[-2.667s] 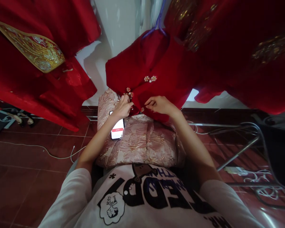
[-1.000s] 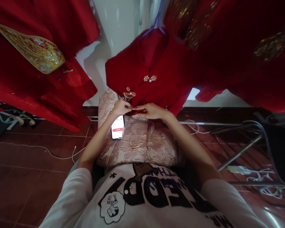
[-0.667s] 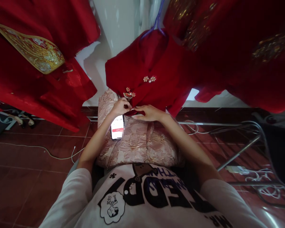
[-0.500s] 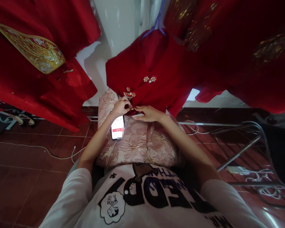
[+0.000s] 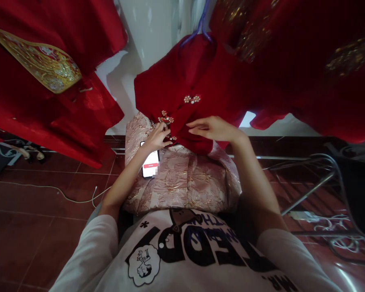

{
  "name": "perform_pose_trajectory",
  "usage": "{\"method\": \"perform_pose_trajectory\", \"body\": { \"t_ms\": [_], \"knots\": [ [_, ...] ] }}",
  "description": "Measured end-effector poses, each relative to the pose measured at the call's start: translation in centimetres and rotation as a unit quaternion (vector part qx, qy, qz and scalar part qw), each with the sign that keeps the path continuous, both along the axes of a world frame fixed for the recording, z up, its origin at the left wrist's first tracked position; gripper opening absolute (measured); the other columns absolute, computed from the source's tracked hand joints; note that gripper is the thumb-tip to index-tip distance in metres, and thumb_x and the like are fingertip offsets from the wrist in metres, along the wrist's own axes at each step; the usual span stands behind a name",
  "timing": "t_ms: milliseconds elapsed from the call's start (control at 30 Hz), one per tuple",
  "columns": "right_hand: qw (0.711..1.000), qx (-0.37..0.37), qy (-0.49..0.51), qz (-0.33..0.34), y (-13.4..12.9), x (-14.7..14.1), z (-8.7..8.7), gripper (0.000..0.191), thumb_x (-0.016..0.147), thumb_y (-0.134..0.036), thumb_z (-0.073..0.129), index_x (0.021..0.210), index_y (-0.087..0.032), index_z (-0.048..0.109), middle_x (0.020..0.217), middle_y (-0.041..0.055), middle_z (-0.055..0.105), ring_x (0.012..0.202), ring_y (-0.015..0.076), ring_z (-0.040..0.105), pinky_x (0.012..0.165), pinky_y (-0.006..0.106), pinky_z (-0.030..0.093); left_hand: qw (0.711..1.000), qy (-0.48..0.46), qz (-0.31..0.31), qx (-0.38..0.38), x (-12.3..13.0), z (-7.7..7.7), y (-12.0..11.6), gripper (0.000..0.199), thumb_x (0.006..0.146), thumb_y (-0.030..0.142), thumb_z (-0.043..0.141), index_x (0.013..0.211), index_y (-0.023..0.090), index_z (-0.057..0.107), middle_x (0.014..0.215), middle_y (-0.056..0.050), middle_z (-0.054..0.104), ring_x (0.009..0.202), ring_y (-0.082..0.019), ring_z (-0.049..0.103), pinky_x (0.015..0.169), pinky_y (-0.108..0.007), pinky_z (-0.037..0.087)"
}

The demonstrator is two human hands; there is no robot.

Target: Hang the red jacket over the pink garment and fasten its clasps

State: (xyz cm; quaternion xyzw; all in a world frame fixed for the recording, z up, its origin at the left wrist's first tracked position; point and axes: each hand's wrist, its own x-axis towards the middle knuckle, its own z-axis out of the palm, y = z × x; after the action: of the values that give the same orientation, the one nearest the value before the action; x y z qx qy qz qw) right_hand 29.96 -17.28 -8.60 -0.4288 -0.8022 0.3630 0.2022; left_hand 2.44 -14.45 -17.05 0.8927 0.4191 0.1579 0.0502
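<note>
A red garment (image 5: 170, 89) with beaded flower clasps (image 5: 192, 99) hangs in front of me, its lower part lying over the pink-gold brocade cloth on my lap. My left hand (image 5: 157, 137) is at the garment's lower left edge, gripping the fabric beside a fan-shaped beaded ornament (image 5: 166, 118). Another small beaded clasp (image 5: 172, 138) shows by its thumb. My right hand (image 5: 215, 128) hovers over the garment's lower right, fingers stretched leftward; no held thing is visible in it. Under my left wrist lies a lit phone (image 5: 150, 165).
The brocade cloth (image 5: 176, 182) covers my lap. More red garments with gold embroidery hang at left (image 5: 61, 69) and right (image 5: 292, 81). A purple hanger (image 5: 203, 28) holds the middle one. At right stands a metal-framed chair (image 5: 310, 194) near white cables (image 5: 340, 227).
My right hand has moved right and up, away from my left hand. The left hand has shifted slightly, its thumb now spread from the fingers. The garment's lower edge spreads further right.
</note>
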Motion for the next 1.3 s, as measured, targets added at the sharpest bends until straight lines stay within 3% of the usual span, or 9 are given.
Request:
{"method": "perform_pose_trajectory", "body": {
  "t_ms": [200, 433, 667, 767, 833, 900, 1067, 1167, 1300],
  "knots": [
    [0.997, 0.025, 0.056, -0.039, -0.3, 2.0, 1.4, 0.04, 0.091, -0.045, 0.072, 0.126, -0.026, 0.076, 0.124, 0.0054, 0.076, 0.119, 0.0269, 0.072, 0.115, 0.052, 0.056, 0.999, -0.028, -0.014, 0.006, 0.5, -0.3, 0.4, 0.016, 0.087, 0.027, 0.079, 0.094, 0.015, 0.069, 0.119, -0.017, 0.06, 0.118, -0.038, 0.055, 0.105, -0.052, 0.048],
    [0.996, 0.043, 0.064, -0.049, -0.5, 2.8, 1.9, 0.045, 0.089, -0.051, 0.073, 0.125, -0.025, 0.076, 0.119, 0.0064, 0.077, 0.116, 0.0262, 0.073, 0.113, 0.052, 0.056, 0.995, -0.083, -0.041, -0.023, 0.4, 0.0, 0.6, 0.003, 0.091, 0.023, 0.072, 0.093, 0.021, 0.07, 0.099, -0.008, 0.07, 0.101, -0.028, 0.065, 0.093, -0.041, 0.052],
    [0.995, 0.039, 0.072, -0.055, -0.5, 3.1, 1.9, 0.045, 0.089, -0.048, 0.071, 0.125, -0.022, 0.076, 0.118, 0.007, 0.078, 0.112, 0.024, 0.074, 0.112, 0.048, 0.057, 0.99, -0.131, -0.006, -0.049, -0.1, -0.2, 0.2, 0.007, 0.092, 0.02, 0.073, 0.085, 0.021, 0.073, 0.091, -0.006, 0.072, 0.092, -0.024, 0.069, 0.087, -0.035, 0.052],
    [0.995, 0.042, 0.071, -0.057, -0.4, 3.2, 1.8, 0.044, 0.089, -0.05, 0.073, 0.124, -0.024, 0.076, 0.115, 0.0066, 0.078, 0.113, 0.0248, 0.074, 0.11, 0.049, 0.058, 0.983, -0.175, 0.01, -0.055, 0.3, -0.5, 0.2, 0.013, 0.087, 0.025, 0.081, 0.096, 0.02, 0.073, 0.099, -0.008, 0.073, 0.098, -0.026, 0.07, 0.093, -0.038, 0.052],
    [0.995, 0.042, 0.072, -0.055, -0.4, 3.3, 1.8, 0.044, 0.088, -0.052, 0.073, 0.123, -0.026, 0.077, 0.115, 0.0065, 0.078, 0.113, 0.0253, 0.074, 0.11, 0.05, 0.059, 0.963, -0.254, 0.026, -0.091, 0.8, -0.7, 0.3, 0.047, 0.075, 0.029, 0.093, 0.114, 0.019, 0.068, 0.108, -0.01, 0.073, 0.105, -0.028, 0.069, 0.099, -0.04, 0.052],
    [0.995, 0.042, 0.074, -0.051, -0.4, 3.3, 1.8, 0.044, 0.088, -0.052, 0.074, 0.122, -0.026, 0.077, 0.114, 0.0062, 0.078, 0.112, 0.0255, 0.074, 0.11, 0.051, 0.059, 0.915, -0.367, 0.049, -0.161, 1.3, -0.8, 0.6, 0.065, 0.073, 0.033, 0.094, 0.126, 0.02, 0.06, 0.117, -0.012, 0.071, 0.114, -0.028, 0.068, 0.103, -0.04, 0.052],
    [0.995, 0.041, 0.075, -0.044, -0.3, 3.4, 1.8, 0.044, 0.086, -0.053, 0.075, 0.121, -0.026, 0.077, 0.114, 0.0058, 0.079, 0.11, 0.0251, 0.075, 0.11, 0.051, 0.059, 0.766, -0.564, 0.118, -0.285, 1.9, -0.3, 0.9, 0.028, 0.104, 0.044, 0.061, 0.12, 0.022, 0.06, 0.136, -0.012, 0.065, 0.127, -0.024, 0.064, 0.104, -0.04, 0.055],
    [0.995, 0.039, 0.075, -0.045, -0.3, 3.4, 1.8, 0.045, 0.086, -0.054, 0.075, 0.121, -0.026, 0.077, 0.114, 0.0056, 0.079, 0.111, 0.025, 0.075, 0.11, 0.05, 0.059, 0.75, -0.575, 0.12, -0.304, 1.7, -0.3, 1.1, 0.033, 0.103, 0.05, 0.061, 0.121, 0.021, 0.06, 0.138, -0.014, 0.065, 0.125, -0.026, 0.065, 0.1, -0.041, 0.057],
    [0.996, 0.031, 0.069, -0.047, -0.3, 3.4, 1.7, 0.044, 0.087, -0.051, 0.075, 0.122, -0.025, 0.077, 0.114, 0.0059, 0.079, 0.112, 0.0251, 0.075, 0.11, 0.05, 0.059, 0.778, -0.546, 0.109, -0.29, 1.6, -0.8, 1.6, 0.052, 0.101, 0.067, 0.053, 0.122, 0.019, 0.057, 0.138, -0.019, 0.064, 0.128, -0.029, 0.064, 0.098, -0.042, 0.059]
  ]
}}
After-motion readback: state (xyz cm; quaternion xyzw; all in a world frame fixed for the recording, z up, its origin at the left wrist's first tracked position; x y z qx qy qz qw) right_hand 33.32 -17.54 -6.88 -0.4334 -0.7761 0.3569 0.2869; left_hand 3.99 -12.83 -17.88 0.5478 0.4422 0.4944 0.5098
